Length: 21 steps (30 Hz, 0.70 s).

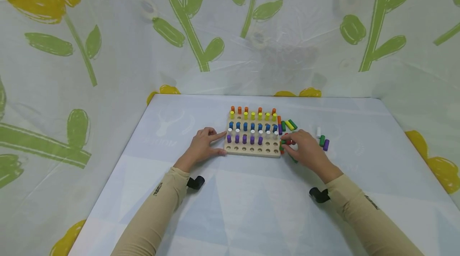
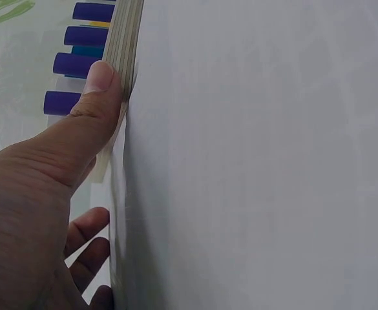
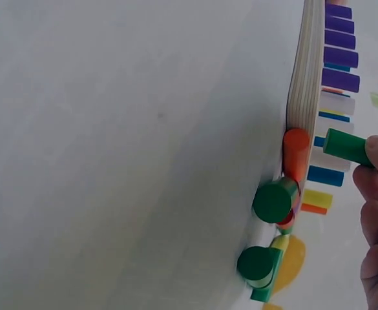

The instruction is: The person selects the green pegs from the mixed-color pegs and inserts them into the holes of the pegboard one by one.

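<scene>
A wooden pegboard (image 1: 253, 154) lies flat on the table. From back to front, orange pegs (image 1: 239, 110), yellow pegs (image 1: 253, 116), blue pegs (image 1: 245, 127), white pegs (image 1: 252, 132) and purple pegs (image 1: 244, 139) stand in its rows; the front row holds bare holes. My left hand (image 1: 202, 147) touches the board's left side with extended index finger and thumb. Between thumb and fingers, my right hand (image 1: 310, 150) pinches a green peg (image 3: 345, 146), beside the board's right side. In the right wrist view, fingers partly hide the peg's far end.
Loose pegs lie right of the board, among them a yellow peg (image 1: 289, 125) and an orange peg (image 3: 295, 154) against its edge. Farther right are a white peg (image 1: 318, 132), a green peg (image 1: 322, 140) and a purple peg (image 1: 326, 145). A flower-patterned sheet (image 1: 230, 76) rises behind the table.
</scene>
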### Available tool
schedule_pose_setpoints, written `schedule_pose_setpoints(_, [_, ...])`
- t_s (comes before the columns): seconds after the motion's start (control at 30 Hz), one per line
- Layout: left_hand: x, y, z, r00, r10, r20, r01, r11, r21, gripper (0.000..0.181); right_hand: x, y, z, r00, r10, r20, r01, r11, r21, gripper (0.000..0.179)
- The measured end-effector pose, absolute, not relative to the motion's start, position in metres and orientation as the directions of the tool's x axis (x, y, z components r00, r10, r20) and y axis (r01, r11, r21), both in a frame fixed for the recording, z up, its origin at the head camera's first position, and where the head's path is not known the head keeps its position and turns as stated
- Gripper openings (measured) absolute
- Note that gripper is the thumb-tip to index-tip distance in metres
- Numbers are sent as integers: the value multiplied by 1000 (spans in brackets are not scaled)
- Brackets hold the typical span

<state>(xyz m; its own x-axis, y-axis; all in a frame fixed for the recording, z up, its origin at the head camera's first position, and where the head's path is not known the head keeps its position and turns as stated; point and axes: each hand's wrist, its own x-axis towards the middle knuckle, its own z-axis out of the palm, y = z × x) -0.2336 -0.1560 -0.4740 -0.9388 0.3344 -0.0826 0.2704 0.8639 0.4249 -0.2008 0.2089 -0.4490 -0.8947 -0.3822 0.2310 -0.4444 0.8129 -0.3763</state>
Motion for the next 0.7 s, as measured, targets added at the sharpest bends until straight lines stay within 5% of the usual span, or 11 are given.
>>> schedule_pose_setpoints(0.7, [-235,-156,-477,-939,336,-68,278,862,423,79,-201,184,-445,-909,-382,168,-417,815,-403,32])
